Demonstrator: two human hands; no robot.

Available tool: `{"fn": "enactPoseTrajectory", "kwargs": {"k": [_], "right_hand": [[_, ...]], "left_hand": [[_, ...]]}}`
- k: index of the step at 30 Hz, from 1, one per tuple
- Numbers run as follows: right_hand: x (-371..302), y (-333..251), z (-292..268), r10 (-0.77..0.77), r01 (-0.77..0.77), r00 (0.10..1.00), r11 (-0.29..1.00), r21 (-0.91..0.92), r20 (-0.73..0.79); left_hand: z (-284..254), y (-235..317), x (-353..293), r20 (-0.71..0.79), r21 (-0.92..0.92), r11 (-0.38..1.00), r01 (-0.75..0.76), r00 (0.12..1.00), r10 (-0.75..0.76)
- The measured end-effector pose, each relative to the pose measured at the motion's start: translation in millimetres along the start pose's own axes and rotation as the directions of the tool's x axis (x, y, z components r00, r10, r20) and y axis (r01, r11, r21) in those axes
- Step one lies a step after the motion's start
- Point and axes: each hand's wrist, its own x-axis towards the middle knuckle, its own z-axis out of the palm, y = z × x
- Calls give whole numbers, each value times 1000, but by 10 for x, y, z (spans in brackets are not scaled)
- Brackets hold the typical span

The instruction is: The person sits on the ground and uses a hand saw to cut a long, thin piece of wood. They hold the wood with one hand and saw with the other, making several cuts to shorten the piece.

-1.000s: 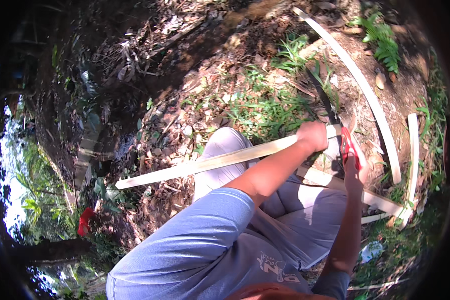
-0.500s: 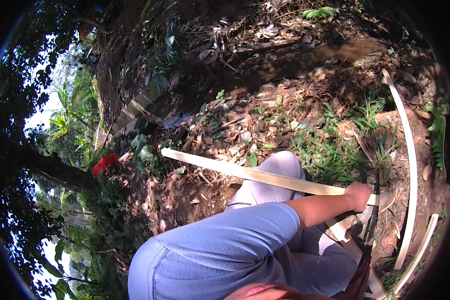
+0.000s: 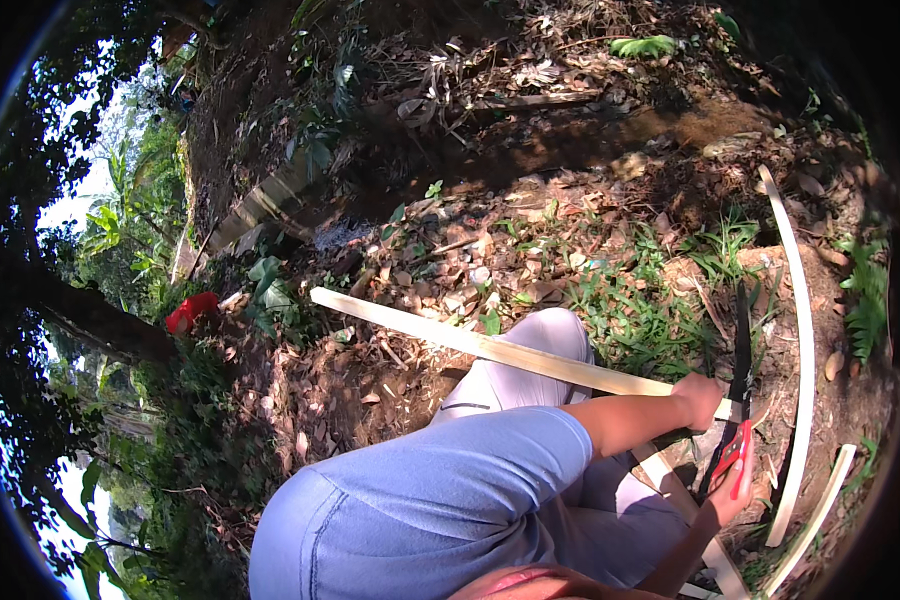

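My left hand [image 3: 699, 401] is closed round a long pale wooden strip [image 3: 530, 357], close to its right end. The strip runs across my raised knee out to the left. In my right hand [image 3: 732, 490] is the red handle of a handsaw [image 3: 742, 345] with a long dark blade. The blade points away from me and crosses the strip's right end, just right of my left fingers. Whether its edge touches the wood I cannot tell. Under my hands another flat wooden piece [image 3: 665, 475] slants beside my leg.
A long curved pale strip [image 3: 800, 350] lies on the ground at the right, with a shorter strip [image 3: 815, 520] nearer me. Grass [image 3: 640, 325] and dry leaves cover the ground ahead. A red object [image 3: 191, 313] sits far left by a tree trunk [image 3: 110, 320].
My right hand has come up from the lower edge and now shows clearly on the red handle, the saw moving away from me. The left hand keeps its grip, while the view has shifted slightly.
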Motion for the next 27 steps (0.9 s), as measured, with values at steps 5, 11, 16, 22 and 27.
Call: {"fn": "enactPoseTrajectory", "kwargs": {"k": [5,11,16,22,27], "right_hand": [[-1093,-81,-520,-145,139,986,987,-79,-87],[-1516,-668,-558,-211,211,977,977,-15,-34],[-230,252,-51,-178,199,971,972,127,-159],[22,15,333,29,-22,988,998,53,-152],[-1039,-37,-346,27,11,992,958,288,-127]], "left_hand": [[45,12,-1,-11,-45,999,6,1000,-6],[62,-62,-5,21,-85,995,48,999,-47],[37,118,27,42,-50,999,12,999,-10],[-105,4,190,165,-36,996,78,984,-71],[-65,-65,301,259,-78,990,115,962,-91]]}}
